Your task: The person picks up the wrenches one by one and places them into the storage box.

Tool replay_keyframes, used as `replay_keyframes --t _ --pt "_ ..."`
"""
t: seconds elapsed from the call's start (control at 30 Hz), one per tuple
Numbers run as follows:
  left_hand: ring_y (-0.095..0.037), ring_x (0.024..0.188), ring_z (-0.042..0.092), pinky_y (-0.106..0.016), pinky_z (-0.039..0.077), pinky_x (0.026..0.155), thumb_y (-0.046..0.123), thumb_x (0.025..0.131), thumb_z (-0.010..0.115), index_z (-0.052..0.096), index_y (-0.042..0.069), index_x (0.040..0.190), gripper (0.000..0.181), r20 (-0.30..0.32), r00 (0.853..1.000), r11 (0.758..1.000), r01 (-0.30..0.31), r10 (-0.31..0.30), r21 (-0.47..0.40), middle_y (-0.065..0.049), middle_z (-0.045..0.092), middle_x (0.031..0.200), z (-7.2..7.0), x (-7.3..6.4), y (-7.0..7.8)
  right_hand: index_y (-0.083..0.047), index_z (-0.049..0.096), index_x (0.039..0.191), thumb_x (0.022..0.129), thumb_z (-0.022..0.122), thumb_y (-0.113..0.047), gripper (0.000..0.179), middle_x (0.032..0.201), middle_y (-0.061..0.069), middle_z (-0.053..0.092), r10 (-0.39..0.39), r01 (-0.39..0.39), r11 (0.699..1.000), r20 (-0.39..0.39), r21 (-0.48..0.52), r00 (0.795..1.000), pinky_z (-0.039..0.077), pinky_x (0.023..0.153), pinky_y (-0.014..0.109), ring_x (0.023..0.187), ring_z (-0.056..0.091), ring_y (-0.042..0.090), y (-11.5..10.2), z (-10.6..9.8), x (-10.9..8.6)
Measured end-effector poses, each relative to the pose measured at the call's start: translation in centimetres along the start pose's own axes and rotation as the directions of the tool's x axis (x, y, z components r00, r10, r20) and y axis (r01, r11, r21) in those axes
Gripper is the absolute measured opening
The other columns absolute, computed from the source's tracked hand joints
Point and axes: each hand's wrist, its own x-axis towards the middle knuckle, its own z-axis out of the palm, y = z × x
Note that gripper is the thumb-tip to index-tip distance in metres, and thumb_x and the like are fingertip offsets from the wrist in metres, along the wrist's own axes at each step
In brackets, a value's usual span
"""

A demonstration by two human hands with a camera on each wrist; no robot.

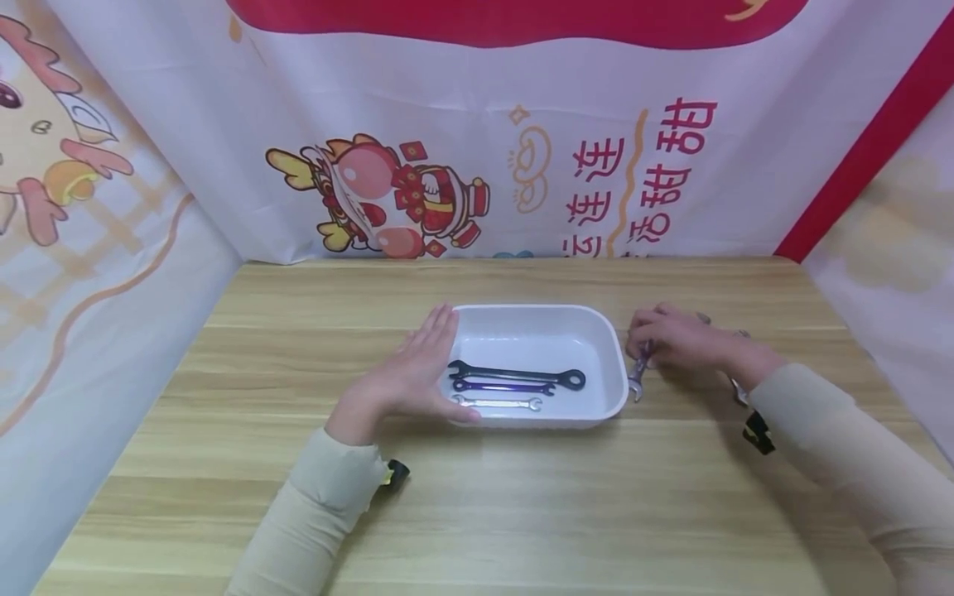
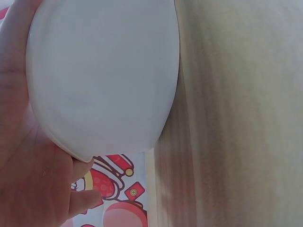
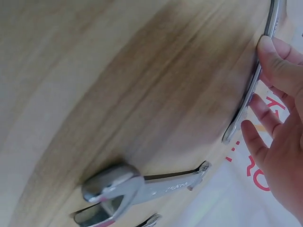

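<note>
Wooden table (image 1: 522, 521) carries wrenches (image 3: 165, 186) near the right hand (image 1: 674, 335).

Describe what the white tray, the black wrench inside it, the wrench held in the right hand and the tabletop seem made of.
White tray: probably plastic, given its smooth gloss and soft highlights; ceramic isn't excluded.
Black wrench: likely metal with a dark finish, judging by its muted sheen; coating unclear.
Held wrench: likely polished or plated steel; silvery glints.
Tabletop: wood or wood-look laminate; pale streaked grain.
</note>
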Motion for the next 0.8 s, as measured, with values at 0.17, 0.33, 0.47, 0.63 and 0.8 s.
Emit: replay_keyframes --t 0.17,0.33,0.47,0.63,0.8 --pt "-0.022 0.154 -0.019 -0.049 0.005 0.125 0.084 0.062 0.07 -0.013 0.012 0.158 0.146 -0.003 1.0 1.0 -0.001 0.001 -0.01 0.0 -0.026 0.163 0.02 0.06 0.0 -0.031 0.067 0.085 0.076 0.076 0.002 0.035 0.103 -0.007 0.06 0.036 -0.036 0.999 0.039 0.01 0.999 0.043 0.086 0.033 0.097 0.048 0.015 0.04 -0.11 0.07" --pt "-0.023 0.154 -0.018 -0.05 0.006 0.125 0.083 0.062 0.071 -0.013 0.011 0.159 0.147 -0.007 1.0 1.0 -0.007 0.007 -0.006 -0.001 -0.027 0.163 0.16 0.12 -0.02 -0.03 0.064 0.083 0.077 0.075 0.0 0.033 0.097 -0.008 0.058 0.061 -0.061 0.998 0.067 -0.003 0.996 0.039 0.082 0.031 0.092 0.045 0.015 0.02 0.06 -0.02" --pt "-0.024 0.154 -0.018 -0.05 0.006 0.125 0.081 0.062 0.073 -0.013 0.011 0.159 0.146 -0.01 1.0 1.0 -0.007 0.007 -0.023 0.0 -0.027 0.163 0.13 0.06 0.04 -0.028 0.061 0.083 0.079 0.075 -0.002 0.03 0.088 -0.009 0.056 0.07 -0.072 0.997 0.098 0.014 0.993 0.039 0.081 0.032 0.088 0.046 0.016 -0.16 -0.28 -0.18" --pt "-0.024 0.154 -0.018 -0.051 0.004 0.125 0.076 0.064 0.076 -0.013 0.011 0.159 0.145 -0.02 1.0 0.999 -0.001 0.0 -0.039 0.0 -0.027 0.162 -0.14 -0.09 0.15 -0.024 0.06 0.085 0.085 0.073 -0.003 0.025 0.085 -0.007 0.058 0.082 -0.095 0.992 0.153 0.083 0.985 0.047 0.083 0.034 0.087 0.052 0.014 -0.04 -0.84 0.21" --pt "-0.023 0.154 -0.019 -0.052 0.004 0.125 0.077 0.064 0.076 -0.013 0.011 0.159 0.145 -0.006 1.0 0.999 0.003 -0.003 -0.037 0.0 -0.027 0.163 -0.08 -0.07 0.22 -0.022 0.066 0.09 0.087 0.072 -0.005 0.019 0.089 -0.006 0.061 0.101 -0.131 0.978 0.181 0.16 0.978 0.051 0.083 0.033 0.086 0.056 0.012 0.2 -0.8 -0.04"
